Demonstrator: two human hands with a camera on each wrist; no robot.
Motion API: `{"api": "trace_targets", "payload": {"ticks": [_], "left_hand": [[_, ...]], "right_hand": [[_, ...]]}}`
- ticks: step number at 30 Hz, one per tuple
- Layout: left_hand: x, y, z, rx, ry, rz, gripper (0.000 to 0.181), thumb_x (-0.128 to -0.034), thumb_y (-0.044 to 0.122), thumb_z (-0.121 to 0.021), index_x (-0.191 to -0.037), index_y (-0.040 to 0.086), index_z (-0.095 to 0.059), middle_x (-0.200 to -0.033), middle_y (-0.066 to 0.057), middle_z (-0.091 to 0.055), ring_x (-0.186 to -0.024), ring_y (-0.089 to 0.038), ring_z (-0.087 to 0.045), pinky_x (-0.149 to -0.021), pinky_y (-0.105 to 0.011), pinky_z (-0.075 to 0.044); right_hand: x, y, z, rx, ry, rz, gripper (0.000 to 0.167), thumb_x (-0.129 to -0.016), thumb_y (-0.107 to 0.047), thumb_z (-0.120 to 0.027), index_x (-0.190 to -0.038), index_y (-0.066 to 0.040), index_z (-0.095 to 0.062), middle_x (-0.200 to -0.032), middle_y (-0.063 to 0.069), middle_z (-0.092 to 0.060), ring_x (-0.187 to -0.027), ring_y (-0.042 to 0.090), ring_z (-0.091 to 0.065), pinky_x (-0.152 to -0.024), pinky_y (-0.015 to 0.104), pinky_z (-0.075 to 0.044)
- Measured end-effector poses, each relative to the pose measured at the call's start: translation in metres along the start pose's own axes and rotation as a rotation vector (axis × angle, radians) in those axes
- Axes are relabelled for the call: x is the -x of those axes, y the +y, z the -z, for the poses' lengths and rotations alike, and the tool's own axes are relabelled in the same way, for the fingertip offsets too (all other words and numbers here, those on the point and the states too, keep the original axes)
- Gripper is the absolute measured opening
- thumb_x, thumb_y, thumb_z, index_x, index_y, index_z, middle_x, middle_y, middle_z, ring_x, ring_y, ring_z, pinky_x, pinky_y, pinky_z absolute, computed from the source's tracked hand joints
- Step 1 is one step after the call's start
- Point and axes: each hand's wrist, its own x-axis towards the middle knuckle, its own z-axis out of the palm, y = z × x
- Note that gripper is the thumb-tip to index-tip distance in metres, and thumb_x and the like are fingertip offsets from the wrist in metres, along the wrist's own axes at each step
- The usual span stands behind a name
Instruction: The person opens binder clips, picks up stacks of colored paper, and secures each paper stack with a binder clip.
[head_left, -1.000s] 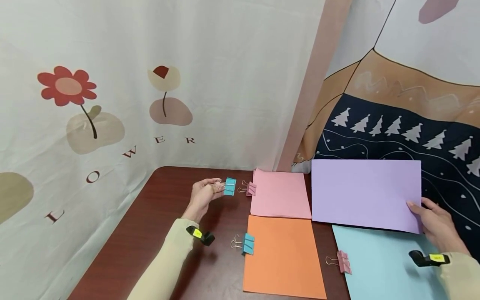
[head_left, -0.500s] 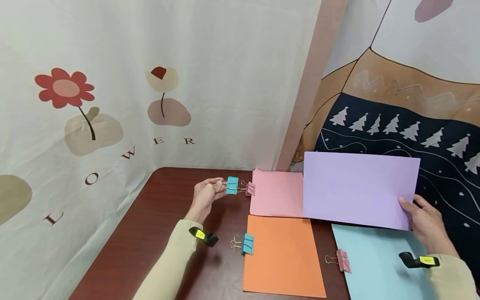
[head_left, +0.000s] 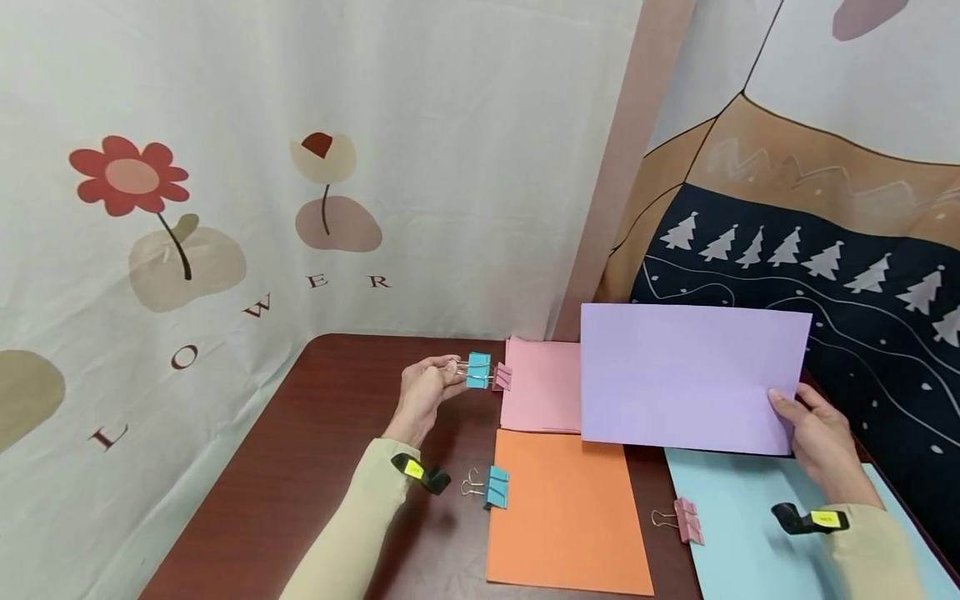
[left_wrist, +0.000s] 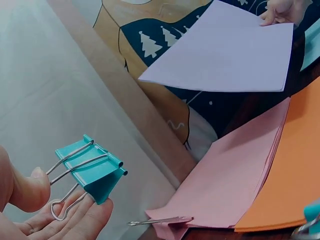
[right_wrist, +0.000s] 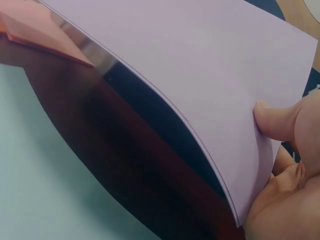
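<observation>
My left hand point(head_left: 427, 395) holds a teal binder clip point(head_left: 478, 371) by its wire handles, between thumb and fingers. In the left wrist view the binder clip point(left_wrist: 95, 167) seems to hold no paper. My right hand point(head_left: 821, 437) pinches the right edge of a purple paper stack point(head_left: 693, 375), thumb on the front face, lifted above the table. In the right wrist view the purple sheets point(right_wrist: 200, 75) bow slightly along the lower edge. Behind the teal clip, a pink binder clip point(head_left: 503, 377) sits on the left edge of the pink paper stack point(head_left: 540, 387), which the purple paper partly covers.
Orange paper point(head_left: 562, 517) with a teal binder clip point(head_left: 495, 487) on its left edge lies in front of the pink stack. Light blue paper point(head_left: 757, 533) bears a pink binder clip point(head_left: 687, 522). The brown table point(head_left: 300, 467) backs onto printed curtains point(head_left: 450, 167).
My right hand has moved the purple paper left, so it now covers part of the pink stack. My left hand has shifted slightly right with the teal binder clip.
</observation>
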Motion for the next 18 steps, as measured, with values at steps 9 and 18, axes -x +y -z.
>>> {"api": "trace_targets", "payload": {"ticks": [9, 18], "left_hand": [[0.002, -0.005, -0.016, 0.028, 0.002, -0.011, 0.024, -0.1013, 0.003, -0.058, -0.122, -0.007, -0.066, -0.105, -0.015, -0.072, -0.083, -0.014, -0.073, -0.083, -0.036, -0.064], [0.005, -0.007, -0.034, 0.056, 0.041, -0.013, 0.024, -0.0995, 0.000, -0.058, -0.120, -0.007, -0.068, -0.107, -0.019, -0.070, -0.079, -0.014, -0.073, -0.081, -0.036, -0.064]], "right_hand": [[0.002, 0.002, -0.014, -0.015, -0.034, -0.004, 0.029, -0.100, -0.030, -0.067, -0.128, -0.034, -0.062, -0.096, -0.028, -0.069, -0.089, -0.005, -0.057, -0.068, 0.012, -0.048], [0.002, 0.005, -0.032, 0.002, -0.040, -0.008, 0.042, -0.099, -0.036, -0.065, -0.140, -0.032, -0.055, -0.102, -0.029, -0.068, -0.095, -0.005, -0.055, -0.072, 0.011, -0.045]]}}
